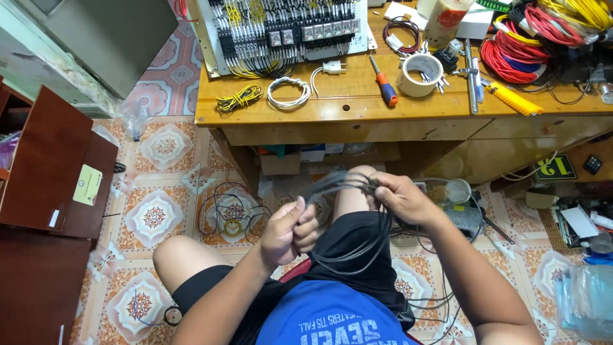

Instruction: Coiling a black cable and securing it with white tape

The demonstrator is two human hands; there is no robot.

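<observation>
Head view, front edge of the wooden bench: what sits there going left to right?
Yellow-black wire bundle → white wire coil → white plug → orange-handled screwdriver → tape roll → yellow utility knife.

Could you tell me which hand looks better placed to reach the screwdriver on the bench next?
Probably the right hand. It holds the black wires higher, closer to the bench, roughly below the screwdriver. The left hand is fisted on the wires, lower and further left.
</observation>
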